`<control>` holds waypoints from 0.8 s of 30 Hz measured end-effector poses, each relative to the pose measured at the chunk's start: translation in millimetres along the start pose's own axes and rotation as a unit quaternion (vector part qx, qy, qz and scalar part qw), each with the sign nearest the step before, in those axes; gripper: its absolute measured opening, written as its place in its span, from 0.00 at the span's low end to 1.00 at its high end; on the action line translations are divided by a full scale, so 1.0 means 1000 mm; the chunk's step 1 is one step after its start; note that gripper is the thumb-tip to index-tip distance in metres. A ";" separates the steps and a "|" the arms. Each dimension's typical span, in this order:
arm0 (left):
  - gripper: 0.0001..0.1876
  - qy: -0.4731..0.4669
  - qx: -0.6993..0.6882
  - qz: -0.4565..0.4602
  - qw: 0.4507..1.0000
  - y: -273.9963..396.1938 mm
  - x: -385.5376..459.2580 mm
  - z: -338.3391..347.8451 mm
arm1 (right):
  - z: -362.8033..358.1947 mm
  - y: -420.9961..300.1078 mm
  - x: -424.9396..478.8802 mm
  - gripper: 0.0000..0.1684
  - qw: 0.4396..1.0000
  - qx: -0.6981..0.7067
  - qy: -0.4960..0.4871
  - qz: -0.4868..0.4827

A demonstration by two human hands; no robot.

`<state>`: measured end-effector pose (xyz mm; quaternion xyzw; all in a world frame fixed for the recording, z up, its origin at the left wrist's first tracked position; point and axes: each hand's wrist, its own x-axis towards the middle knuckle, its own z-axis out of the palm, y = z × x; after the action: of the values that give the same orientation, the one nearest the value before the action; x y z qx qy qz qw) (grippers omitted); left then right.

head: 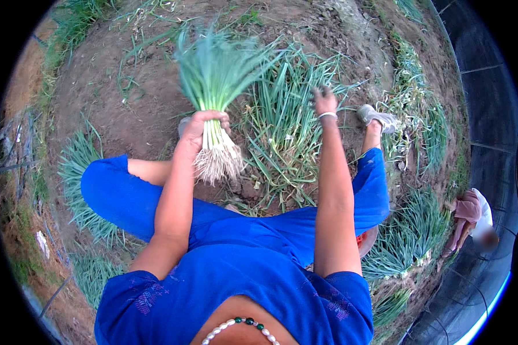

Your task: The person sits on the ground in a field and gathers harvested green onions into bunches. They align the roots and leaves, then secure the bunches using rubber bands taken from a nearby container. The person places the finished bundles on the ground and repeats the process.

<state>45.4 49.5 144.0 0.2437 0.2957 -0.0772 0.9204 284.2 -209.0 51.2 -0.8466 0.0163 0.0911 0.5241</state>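
Note:
My left hand [198,127] grips a thick bunch of green onions [214,101] around the pale stems. Its green leaves fan out upward, blurred at the tips, and the stringy roots hang below my fist. My right hand [323,101], with a white bangle at the wrist, is empty, its fingers apart and smudged dark. Under and beside that hand lies a loose heap of green onions [285,116] on the soil between my legs, with some yellowed leaves among the green. Whether the right fingers touch the leaves, I cannot tell.
More onion bunches [408,233] lie to my right, and others [84,172] by my left knee. Stripped leaf litter [408,99] runs past my right shoe [376,118]. At the far right another person [472,213] bends down beside a dark sheet wall [487,120].

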 end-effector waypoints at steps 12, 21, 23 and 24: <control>0.06 0.149 0.099 -0.094 0.979 -0.067 0.074 -0.070 | 0.092 0.079 -0.136 0.19 0.886 -0.392 -0.186 0.162; 0.09 0.057 0.035 -0.087 0.994 -0.066 0.099 -0.070 | 0.062 0.085 -0.142 0.28 0.961 -0.240 -0.120 0.065; 0.07 0.058 0.101 -0.051 0.992 -0.069 0.104 -0.069 | 0.055 0.073 -0.164 0.26 0.974 -0.169 -0.091 0.122; 0.08 0.049 0.118 -0.037 0.991 -0.070 0.108 -0.069 | 0.050 0.065 -0.171 0.25 0.985 -0.068 -0.040 0.152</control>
<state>78.0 22.4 4.7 0.3432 0.3381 -0.1339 0.8660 101.7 -205.1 1.2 -0.8636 0.1182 0.2042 0.4457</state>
